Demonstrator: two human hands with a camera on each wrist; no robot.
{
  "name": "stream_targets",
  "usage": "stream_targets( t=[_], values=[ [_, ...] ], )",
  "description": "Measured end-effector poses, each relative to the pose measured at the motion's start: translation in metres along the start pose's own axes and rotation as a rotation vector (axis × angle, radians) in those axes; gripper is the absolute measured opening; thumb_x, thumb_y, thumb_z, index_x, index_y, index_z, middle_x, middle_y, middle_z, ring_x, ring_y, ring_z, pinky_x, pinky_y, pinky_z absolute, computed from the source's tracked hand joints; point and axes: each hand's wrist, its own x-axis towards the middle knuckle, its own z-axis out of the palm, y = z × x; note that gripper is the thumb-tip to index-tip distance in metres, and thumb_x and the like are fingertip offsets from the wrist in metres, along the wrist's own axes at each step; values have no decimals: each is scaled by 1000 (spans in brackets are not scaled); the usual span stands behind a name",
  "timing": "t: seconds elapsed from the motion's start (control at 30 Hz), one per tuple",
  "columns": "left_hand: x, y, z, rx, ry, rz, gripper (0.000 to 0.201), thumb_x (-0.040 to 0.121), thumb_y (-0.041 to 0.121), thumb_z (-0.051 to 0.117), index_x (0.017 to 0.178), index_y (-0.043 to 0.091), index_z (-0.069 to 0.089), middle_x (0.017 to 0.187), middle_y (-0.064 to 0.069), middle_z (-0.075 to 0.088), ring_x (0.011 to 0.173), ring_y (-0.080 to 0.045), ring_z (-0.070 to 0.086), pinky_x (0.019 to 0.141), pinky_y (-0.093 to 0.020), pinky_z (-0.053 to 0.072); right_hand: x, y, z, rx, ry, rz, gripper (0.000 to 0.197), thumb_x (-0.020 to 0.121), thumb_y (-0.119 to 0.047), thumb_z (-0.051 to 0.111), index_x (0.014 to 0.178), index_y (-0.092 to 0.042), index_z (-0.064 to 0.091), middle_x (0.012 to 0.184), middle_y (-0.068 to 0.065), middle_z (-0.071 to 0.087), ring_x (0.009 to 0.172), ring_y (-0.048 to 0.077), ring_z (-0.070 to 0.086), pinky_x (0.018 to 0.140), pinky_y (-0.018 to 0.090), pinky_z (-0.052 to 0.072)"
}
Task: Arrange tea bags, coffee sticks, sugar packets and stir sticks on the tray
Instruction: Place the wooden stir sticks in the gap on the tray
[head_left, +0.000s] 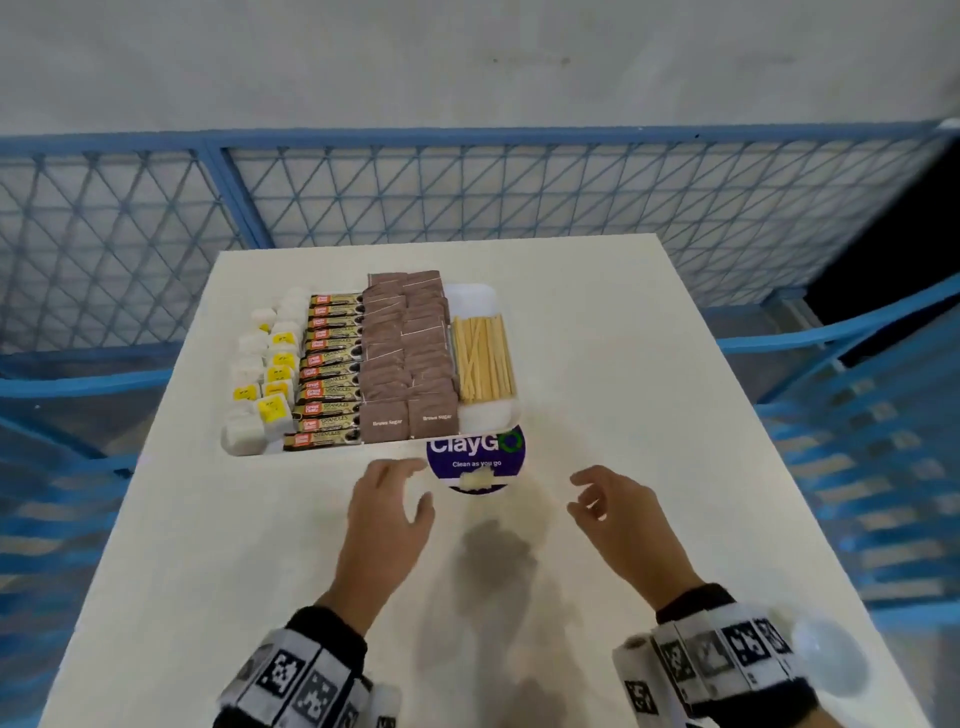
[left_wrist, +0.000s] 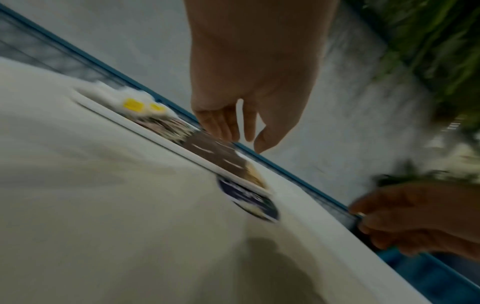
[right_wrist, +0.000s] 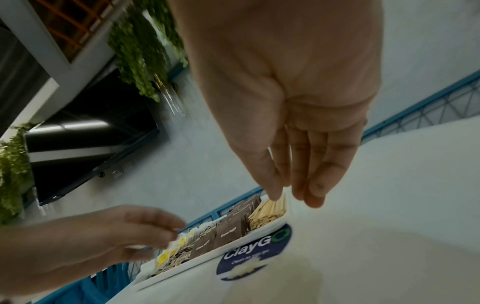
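Tray sits on the desk, fully loaded in four columns: tea bags at the left edge, coffee sticks next, brown sugar packets in two overlapping files, stir sticks bundled at the right. Your left hand and right hand hover over the bare desk just in front of the tray, fingers loosely spread, holding nothing and touching nothing (both wrist views confirm empty palms). A round "ClayGo" sticker lies on the desk, its far part under the tray's near rim. Handling estimate: everything here is light. Tea bags are soft and crushable, so pinch at the paper tag or nudge from the side. Coffee sticks and sugar packets are thin, slick sachets that will likely slide over one another; press flat and push along the row instead of lifting. Stir sticks look like stiff wood and roll easily; square them with a flat finger against both ends. To shift the tray, hold its two short rims and keep it level. The arrangement looks essentially complete.
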Motion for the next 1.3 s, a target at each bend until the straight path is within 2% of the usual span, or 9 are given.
stream_targets(
  t=[0.17,0.3,0.4,0.57,0.7,0.83,1.03,1.17,1.3],
  values=[
    [-41,85,61,-80,-426,328,25,91,17,54,115,18,60,110,4,55,95,-4,48,87,-11,37,-76,46,-34,-52,110,43,4,85,-17,63,88,-20,64,72,-10,59,63,5,55,59,8,41],
    [-62,144,104,-28,-638,505,30,91,19,51,121,18,56,119,2,51,110,-13,49,95,-21,36,-130,87,-57,-132,264,133,12,78,-12,70,78,-20,62,71,-9,54,63,8,51,57,14,38],
    [-75,181,131,45,-749,624,39,89,15,53,128,16,52,127,-4,46,117,-20,45,99,-28,34,-163,118,-65,-201,401,230,32,61,-10,84,84,-11,60,77,5,58,70,28,56,62,30,44],
    [-89,214,167,251,-880,728,60,88,15,55,143,15,32,151,-9,22,134,-29,26,110,-38,25,-197,154,-60,-333,275,420,75,49,-44,88,105,-1,61,93,19,62,79,39,60,71,45,52],
    [-95,224,192,331,-910,768,67,89,18,57,147,17,23,155,-8,15,139,-28,19,113,-39,21,-207,171,-49,-249,171,478,79,58,-55,79,121,-13,56,112,9,59,98,29,56,82,37,49],
    [-99,232,205,399,-919,751,75,88,22,61,149,17,17,155,-9,14,140,-28,17,114,-39,19,-207,173,-52,-90,115,384,66,70,-45,74,126,-20,48,116,-2,55,99,14,50,87,22,45],
    [-97,235,209,386,-858,732,63,86,25,65,139,10,34,139,-10,37,125,-27,37,105,-35,35,-199,170,-79,-59,155,385,54,72,-40,75,118,-22,53,107,-9,53,94,8,46,84,18,42],
    [-90,228,199,344,-849,708,62,83,27,66,135,8,40,133,-11,40,121,-27,39,100,-35,38,-180,172,-101,-102,176,379,72,68,-40,78,130,-21,47,123,0,51,101,9,46,87,22,43],
    [-68,209,180,246,-770,592,68,81,30,65,139,8,37,135,-9,38,123,-26,37,104,-32,34,-140,160,-123,-127,181,287,73,66,-35,81,130,-18,50,123,7,50,94,7,41,83,19,39]
  ],
)
